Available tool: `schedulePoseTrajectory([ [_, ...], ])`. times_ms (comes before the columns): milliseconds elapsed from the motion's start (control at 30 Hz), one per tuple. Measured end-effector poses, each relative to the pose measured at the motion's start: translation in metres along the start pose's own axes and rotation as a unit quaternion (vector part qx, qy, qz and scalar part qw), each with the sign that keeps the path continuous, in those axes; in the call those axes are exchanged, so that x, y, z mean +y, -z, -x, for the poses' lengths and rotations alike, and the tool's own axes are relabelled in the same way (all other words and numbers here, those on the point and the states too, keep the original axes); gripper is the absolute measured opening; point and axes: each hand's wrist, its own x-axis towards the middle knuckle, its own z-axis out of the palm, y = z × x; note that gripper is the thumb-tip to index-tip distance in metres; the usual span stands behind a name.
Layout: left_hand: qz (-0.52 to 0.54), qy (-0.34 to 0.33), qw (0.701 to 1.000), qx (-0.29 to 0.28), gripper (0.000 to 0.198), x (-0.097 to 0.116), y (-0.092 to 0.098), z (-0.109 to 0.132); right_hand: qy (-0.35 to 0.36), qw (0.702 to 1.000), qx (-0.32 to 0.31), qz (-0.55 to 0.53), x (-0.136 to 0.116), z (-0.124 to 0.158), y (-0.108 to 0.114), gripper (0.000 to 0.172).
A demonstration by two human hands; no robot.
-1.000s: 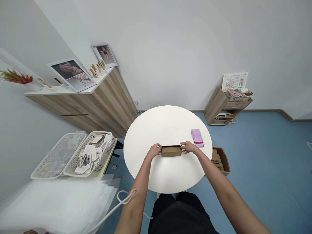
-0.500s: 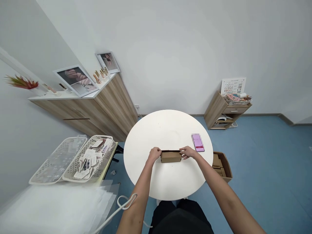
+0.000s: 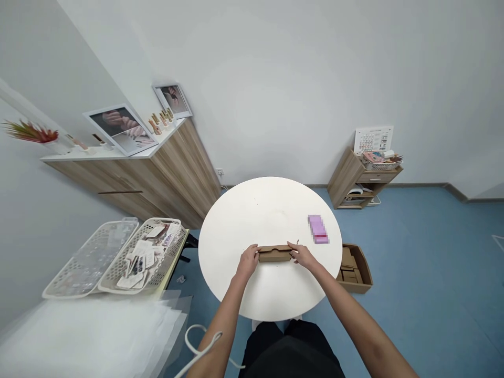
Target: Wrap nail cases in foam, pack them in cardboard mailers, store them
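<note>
Your left hand (image 3: 248, 262) and your right hand (image 3: 301, 255) grip the ends of that flat brown cardboard box (image 3: 274, 254), fingers closed snugly around it.

Pink phone (image 3: 318, 229) pixelated past reading; ends of the cardboard box (image 3: 274, 254) hidden behind the hands (image 3: 248, 263) (image 3: 302, 256).

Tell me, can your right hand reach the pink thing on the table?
Probably yes. The right hand is holding one end of the cardboard box, and the pink thing lies close by on the white table, with nothing between them.
</note>
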Motion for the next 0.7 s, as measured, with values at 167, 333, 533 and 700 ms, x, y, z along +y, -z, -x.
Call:
schedulePoseTrajectory([
  [167,-0.054,-0.068,0.996,0.037,0.046,-0.011,-0.025,0.028,0.124,0.977,0.040,0.168,0.017,0.016,-0.017,0.058],
  [333,-0.145,-0.130,0.979,0.055,0.061,-0.017,-0.038,0.051,0.159,0.934,0.086,0.309,0.034,0.028,-0.037,0.065],
  [533,-0.174,-0.170,0.968,0.058,0.063,-0.027,-0.041,0.068,0.143,0.926,0.125,0.325,0.030,0.027,-0.051,0.057],
  [700,-0.011,-0.132,0.990,0.046,0.056,-0.005,-0.038,0.065,0.096,0.940,0.139,0.297,0.016,0.040,-0.043,0.046],
])
